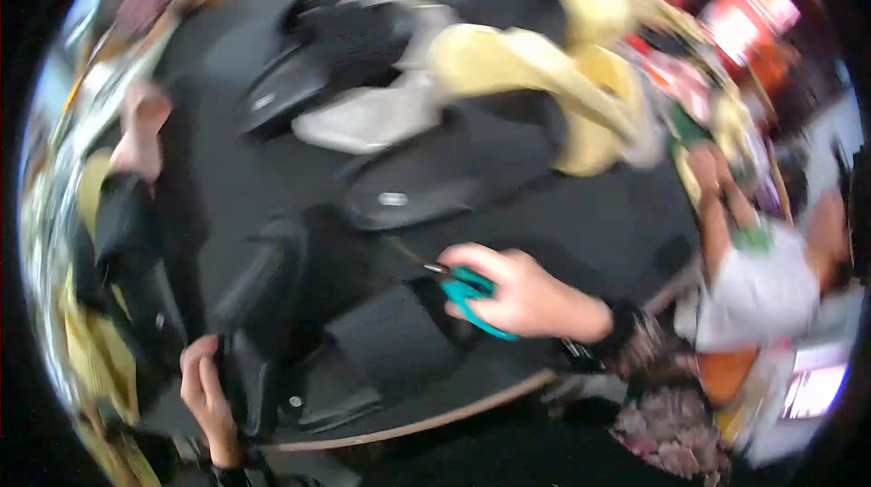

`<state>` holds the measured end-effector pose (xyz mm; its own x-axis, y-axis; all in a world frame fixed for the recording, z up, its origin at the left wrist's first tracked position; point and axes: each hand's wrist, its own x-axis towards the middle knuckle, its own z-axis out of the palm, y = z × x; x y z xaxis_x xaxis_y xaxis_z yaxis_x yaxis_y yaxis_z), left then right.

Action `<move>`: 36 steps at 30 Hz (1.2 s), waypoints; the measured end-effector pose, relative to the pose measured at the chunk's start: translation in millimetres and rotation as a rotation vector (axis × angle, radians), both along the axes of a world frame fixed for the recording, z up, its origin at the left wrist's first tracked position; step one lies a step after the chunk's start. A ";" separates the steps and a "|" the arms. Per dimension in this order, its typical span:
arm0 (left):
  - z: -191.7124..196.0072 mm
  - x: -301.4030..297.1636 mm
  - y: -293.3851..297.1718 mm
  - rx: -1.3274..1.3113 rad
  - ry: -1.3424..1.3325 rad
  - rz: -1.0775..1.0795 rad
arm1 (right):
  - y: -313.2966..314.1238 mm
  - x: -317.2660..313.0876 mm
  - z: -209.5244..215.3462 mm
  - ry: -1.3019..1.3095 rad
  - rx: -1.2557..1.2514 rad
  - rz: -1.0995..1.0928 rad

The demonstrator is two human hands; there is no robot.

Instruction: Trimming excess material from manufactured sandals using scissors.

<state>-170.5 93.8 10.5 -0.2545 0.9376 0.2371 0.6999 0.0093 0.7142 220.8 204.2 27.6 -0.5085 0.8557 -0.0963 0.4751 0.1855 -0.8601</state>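
Observation:
In my right hand (531, 297) is a pair of scissors (472, 297) with teal handles, my fingers closed round them and the blades pointing away to the left. The blades are blurred and lie over the dark tabletop. At the lower left, my left hand (209, 392) grips the edge of a black slide sandal (259, 306), which is tilted up on its side. Another black slide sandal (390, 342) with a broad strap lies between my hands. Just beyond the scissors rests a larger black slide sandal (454, 165).
Yellow slide sandals (508, 61), a grey one (367, 120) and more black ones (340, 43) are piled at the far side of the black table (218, 97). Dark and yellow footwear (95, 342) lines the left. A person in a white shirt (762, 278) works at the right.

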 end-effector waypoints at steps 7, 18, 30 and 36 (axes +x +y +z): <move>2.2 -9.2 7.8 0.049 -0.108 0.037 | -26.6 -3.0 17.8 -0.176 -0.059 -0.218; 12.9 -11.4 -1.2 -0.025 -0.063 0.009 | -22.7 -2.9 4.7 -0.081 -0.236 -0.279; 1.7 -16.5 -9.7 0.015 -0.106 0.008 | -24.9 28.0 -16.3 -0.136 -0.297 -0.259; 7.3 -16.4 -9.5 -0.004 -0.081 0.014 | -21.7 18.5 -6.9 -0.173 -0.192 -0.189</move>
<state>-186.9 84.3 17.9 -0.2856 0.9348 0.2113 0.6395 0.0217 0.7685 239.3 182.5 20.7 -0.3040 0.8911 -0.3369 0.6283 -0.0783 -0.7740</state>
